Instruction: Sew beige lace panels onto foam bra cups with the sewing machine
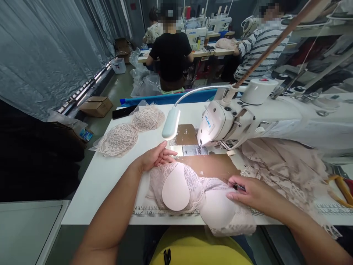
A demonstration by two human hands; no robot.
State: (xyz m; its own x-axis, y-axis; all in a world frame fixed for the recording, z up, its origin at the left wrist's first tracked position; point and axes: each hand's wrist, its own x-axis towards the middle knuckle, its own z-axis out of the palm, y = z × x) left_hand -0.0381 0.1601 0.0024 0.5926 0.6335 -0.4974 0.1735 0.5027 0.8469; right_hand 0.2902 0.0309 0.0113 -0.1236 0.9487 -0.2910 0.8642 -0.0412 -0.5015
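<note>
A pale pink lace bra (175, 187) with two smooth moulded cups lies on the white table in front of me, its right cup overhanging the front edge. My left hand (158, 157) is at the upper edge of the left cup, open, with fingers loosely bent and thumb apart. Between the fingers of my right hand (244, 189) are small dark thread snips (239, 187), partly hidden, their tips over the bra's upper edge. Just beyond stands the sewing machine (212, 125), its needle area above a metal plate and brown board (209, 164).
Two lace cups (118, 140) lie at the table's left, near a black phone (124, 112). A lit lamp (171, 123) hangs over the middle. Piled lace fabric (286, 165) and yellow-handled scissors (342, 189) are on the right. A ruler strip (149, 212) edges the table. Co-workers sit beyond.
</note>
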